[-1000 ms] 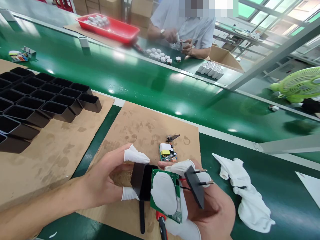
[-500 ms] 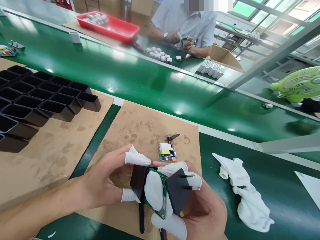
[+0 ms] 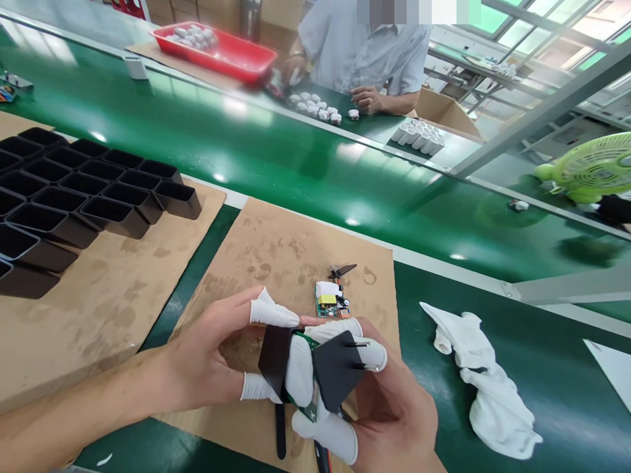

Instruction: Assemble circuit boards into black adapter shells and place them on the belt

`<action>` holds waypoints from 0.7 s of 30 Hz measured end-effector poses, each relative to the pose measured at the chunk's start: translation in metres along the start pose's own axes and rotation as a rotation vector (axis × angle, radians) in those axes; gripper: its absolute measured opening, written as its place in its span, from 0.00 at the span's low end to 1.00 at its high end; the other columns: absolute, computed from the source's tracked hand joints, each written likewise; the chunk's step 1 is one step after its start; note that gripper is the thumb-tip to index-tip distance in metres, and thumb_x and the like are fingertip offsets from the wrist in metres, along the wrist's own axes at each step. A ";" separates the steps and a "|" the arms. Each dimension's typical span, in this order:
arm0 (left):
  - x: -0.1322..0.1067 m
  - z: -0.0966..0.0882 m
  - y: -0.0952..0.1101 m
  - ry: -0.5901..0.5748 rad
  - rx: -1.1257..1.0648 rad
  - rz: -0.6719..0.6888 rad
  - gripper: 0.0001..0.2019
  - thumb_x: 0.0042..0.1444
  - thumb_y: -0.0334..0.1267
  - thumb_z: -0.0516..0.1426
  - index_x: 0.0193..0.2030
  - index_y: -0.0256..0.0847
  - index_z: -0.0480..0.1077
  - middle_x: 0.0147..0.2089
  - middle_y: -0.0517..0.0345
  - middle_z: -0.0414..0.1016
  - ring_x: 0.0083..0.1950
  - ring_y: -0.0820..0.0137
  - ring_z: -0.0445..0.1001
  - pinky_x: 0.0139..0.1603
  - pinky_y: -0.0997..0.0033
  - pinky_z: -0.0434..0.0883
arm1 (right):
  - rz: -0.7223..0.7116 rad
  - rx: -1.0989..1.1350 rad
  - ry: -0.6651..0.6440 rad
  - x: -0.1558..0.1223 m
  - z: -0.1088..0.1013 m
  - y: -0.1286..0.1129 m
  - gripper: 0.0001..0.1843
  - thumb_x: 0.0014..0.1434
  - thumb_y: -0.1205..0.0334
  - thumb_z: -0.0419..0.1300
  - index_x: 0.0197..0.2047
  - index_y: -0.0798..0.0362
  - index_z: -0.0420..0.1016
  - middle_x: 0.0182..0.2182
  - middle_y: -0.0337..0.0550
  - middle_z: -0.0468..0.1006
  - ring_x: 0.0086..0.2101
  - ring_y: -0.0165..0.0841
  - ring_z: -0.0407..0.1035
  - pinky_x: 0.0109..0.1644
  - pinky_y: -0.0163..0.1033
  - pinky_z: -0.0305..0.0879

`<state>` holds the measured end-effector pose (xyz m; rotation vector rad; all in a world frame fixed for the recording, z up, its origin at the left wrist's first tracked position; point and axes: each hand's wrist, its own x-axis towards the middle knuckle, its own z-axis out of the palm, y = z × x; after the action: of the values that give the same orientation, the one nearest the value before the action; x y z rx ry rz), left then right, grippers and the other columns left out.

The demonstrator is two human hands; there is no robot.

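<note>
Currently left hand [image 3: 197, 355] pinches the black case [image 3: 273, 361], right hand [image 3: 399, 397] pinches the circuit board [image 3: 311, 411], its plug plate [image 3: 338, 371] alongside. Board's partly inside the case mouth. Risk: a skewed push could catch its edge or squash the white blob [image 3: 299, 371]. Red tray [image 3: 249, 60] holds white lumps [image 3: 193, 37]; standing black boxes [image 3: 116, 213] show only dark insides.

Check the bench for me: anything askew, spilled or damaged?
Dark blotches mark the middle cardboard, like stains. The pronged black plate sits askew to the black case, the circuit board only partly inside. I see no clear damage.
</note>
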<state>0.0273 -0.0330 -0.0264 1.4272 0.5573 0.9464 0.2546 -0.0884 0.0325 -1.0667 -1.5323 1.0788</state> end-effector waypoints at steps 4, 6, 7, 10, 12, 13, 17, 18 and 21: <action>0.002 0.001 0.001 0.030 0.041 0.029 0.32 0.54 0.41 0.82 0.65 0.48 0.83 0.52 0.49 0.83 0.49 0.60 0.87 0.52 0.63 0.88 | 0.008 0.009 -0.024 -0.002 0.001 0.003 0.41 0.58 0.66 0.84 0.70 0.33 0.81 0.63 0.49 0.82 0.59 0.52 0.83 0.64 0.51 0.84; 0.004 0.000 0.002 0.027 0.067 0.035 0.30 0.54 0.41 0.81 0.63 0.48 0.83 0.52 0.49 0.84 0.49 0.59 0.87 0.53 0.63 0.88 | 0.033 0.006 -0.012 -0.003 0.002 0.005 0.42 0.57 0.64 0.85 0.71 0.32 0.81 0.64 0.49 0.80 0.61 0.50 0.82 0.64 0.50 0.84; 0.005 0.000 0.004 0.017 0.070 0.032 0.29 0.54 0.41 0.81 0.62 0.47 0.83 0.52 0.49 0.84 0.50 0.58 0.87 0.53 0.62 0.87 | 0.041 -0.013 0.007 -0.004 0.002 0.006 0.42 0.56 0.63 0.86 0.70 0.32 0.81 0.64 0.49 0.79 0.62 0.51 0.80 0.65 0.50 0.84; 0.007 0.001 0.009 -0.006 0.051 -0.018 0.25 0.55 0.41 0.80 0.58 0.44 0.83 0.51 0.49 0.85 0.50 0.58 0.88 0.55 0.61 0.88 | 0.071 -0.072 0.032 -0.004 0.002 0.007 0.43 0.53 0.61 0.87 0.69 0.34 0.82 0.65 0.50 0.78 0.66 0.52 0.77 0.67 0.51 0.82; 0.007 0.003 0.013 -0.001 0.031 -0.074 0.26 0.53 0.39 0.81 0.58 0.44 0.82 0.52 0.50 0.85 0.50 0.57 0.88 0.58 0.59 0.88 | 0.090 -0.052 0.007 -0.004 0.001 0.006 0.44 0.54 0.59 0.87 0.71 0.35 0.81 0.66 0.51 0.78 0.65 0.53 0.78 0.67 0.51 0.83; 0.007 0.004 0.014 0.010 0.024 -0.094 0.27 0.52 0.38 0.81 0.58 0.43 0.81 0.52 0.51 0.85 0.51 0.57 0.88 0.59 0.58 0.88 | 0.093 -0.028 -0.008 -0.005 0.001 0.006 0.44 0.55 0.57 0.87 0.72 0.35 0.80 0.67 0.52 0.78 0.65 0.53 0.78 0.67 0.51 0.83; 0.007 0.007 0.013 0.026 -0.028 -0.092 0.26 0.52 0.36 0.80 0.55 0.42 0.79 0.51 0.52 0.84 0.52 0.58 0.87 0.60 0.58 0.88 | 0.093 -0.049 -0.024 -0.011 0.000 0.012 0.42 0.59 0.52 0.85 0.73 0.36 0.78 0.70 0.51 0.78 0.71 0.52 0.74 0.78 0.54 0.71; 0.007 0.007 0.012 0.019 -0.042 -0.080 0.26 0.52 0.36 0.80 0.55 0.42 0.79 0.51 0.52 0.84 0.52 0.58 0.86 0.60 0.58 0.88 | 0.091 -0.080 -0.008 -0.012 0.000 0.015 0.43 0.58 0.51 0.85 0.73 0.36 0.78 0.71 0.51 0.79 0.72 0.51 0.72 0.80 0.55 0.68; 0.006 0.006 0.008 -0.006 -0.077 -0.024 0.29 0.52 0.36 0.80 0.59 0.44 0.77 0.53 0.51 0.83 0.53 0.58 0.86 0.59 0.58 0.88 | 0.049 -0.160 0.019 -0.010 -0.001 0.018 0.47 0.55 0.52 0.87 0.74 0.37 0.76 0.70 0.51 0.80 0.72 0.52 0.72 0.81 0.58 0.64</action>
<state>0.0341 -0.0327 -0.0162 1.3509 0.5273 0.9347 0.2593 -0.0942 0.0130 -1.2260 -1.6053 0.9890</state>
